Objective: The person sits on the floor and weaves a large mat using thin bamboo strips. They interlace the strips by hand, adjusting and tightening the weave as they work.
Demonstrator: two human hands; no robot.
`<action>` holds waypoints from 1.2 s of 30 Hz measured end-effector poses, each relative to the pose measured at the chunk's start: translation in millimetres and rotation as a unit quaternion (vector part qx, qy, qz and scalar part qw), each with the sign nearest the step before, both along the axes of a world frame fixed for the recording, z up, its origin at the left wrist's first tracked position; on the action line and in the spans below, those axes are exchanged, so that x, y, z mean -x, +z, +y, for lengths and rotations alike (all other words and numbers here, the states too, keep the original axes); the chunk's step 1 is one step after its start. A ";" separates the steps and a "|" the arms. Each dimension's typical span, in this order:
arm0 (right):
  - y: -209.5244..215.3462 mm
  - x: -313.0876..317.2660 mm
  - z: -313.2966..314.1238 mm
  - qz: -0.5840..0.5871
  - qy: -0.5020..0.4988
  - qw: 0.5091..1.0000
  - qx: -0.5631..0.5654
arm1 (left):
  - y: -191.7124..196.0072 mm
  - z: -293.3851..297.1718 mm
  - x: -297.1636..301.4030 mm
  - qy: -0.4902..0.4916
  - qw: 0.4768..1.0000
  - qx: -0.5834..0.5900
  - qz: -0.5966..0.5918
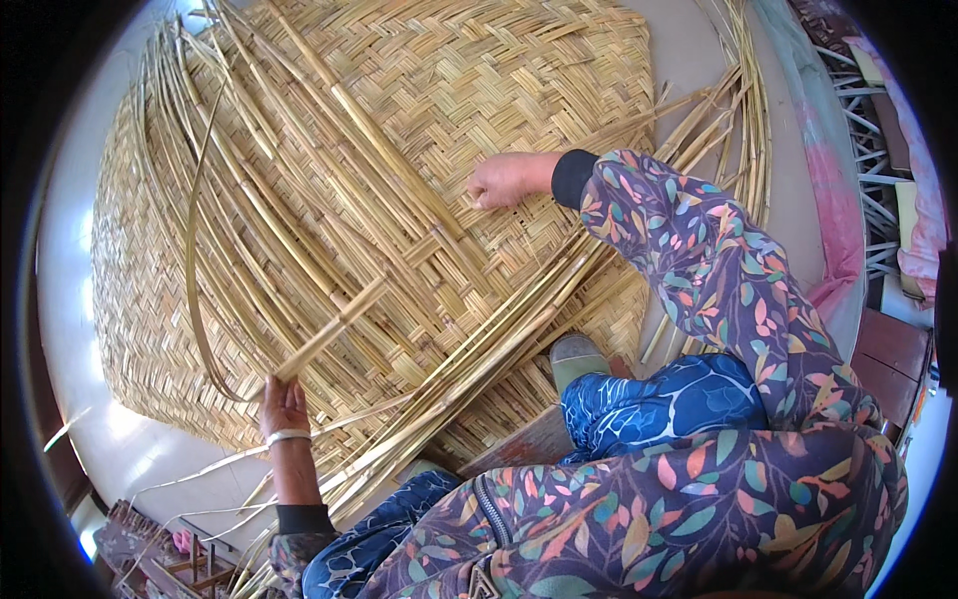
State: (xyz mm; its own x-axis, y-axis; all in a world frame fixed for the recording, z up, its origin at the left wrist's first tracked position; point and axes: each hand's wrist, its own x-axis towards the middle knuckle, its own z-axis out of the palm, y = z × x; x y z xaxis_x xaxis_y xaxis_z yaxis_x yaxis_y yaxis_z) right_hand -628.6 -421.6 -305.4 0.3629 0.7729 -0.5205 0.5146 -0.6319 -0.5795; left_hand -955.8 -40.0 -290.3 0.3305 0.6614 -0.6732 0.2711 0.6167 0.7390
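Note:
A large woven mat (539, 90) of flattened yellow-green reed strips spreads in front of me. At its near left edge my left hand (284, 407), with a band at the wrist, is closed on a flat reed strip (334, 326) that slants up to the right over the weave. My right hand (506, 184) is a closed fist resting low over the woven part, right of the middle; whatever its fingers hold is too small to make out. Between my hands, long loose reed strips (239, 180) lie across the mat side by side.
A bundle of long reeds (509, 334) runs diagonally along the near edge, past my shoe (576, 356). More reeds (753, 120) lie on the grey floor (793, 190) at the right. Beyond them are pink plastic sheeting (833, 200) and a metal rack (873, 150).

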 end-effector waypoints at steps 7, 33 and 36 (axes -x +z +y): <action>9.5 43.6 4.0 -0.119 0.095 0.986 0.073 | -34.3 -26.5 67.5 0.062 0.995 0.064 0.047; -25.4 63.6 -11.2 -0.124 -0.037 0.991 -0.007 | -44.9 93.0 80.7 0.010 0.999 0.018 -0.050; -30.1 65.3 -14.6 -0.133 -0.036 0.990 -0.023 | -43.3 87.8 78.9 0.016 0.998 0.024 -0.061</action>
State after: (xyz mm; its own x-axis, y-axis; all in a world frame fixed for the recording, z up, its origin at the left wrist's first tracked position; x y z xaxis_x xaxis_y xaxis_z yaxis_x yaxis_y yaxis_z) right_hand -693.9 -436.2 -335.4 0.5376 0.7608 -0.3637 0.6070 -0.6485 -0.4593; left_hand -1034.6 47.8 -333.6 0.3914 0.6405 -0.6607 0.1611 0.6592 0.7345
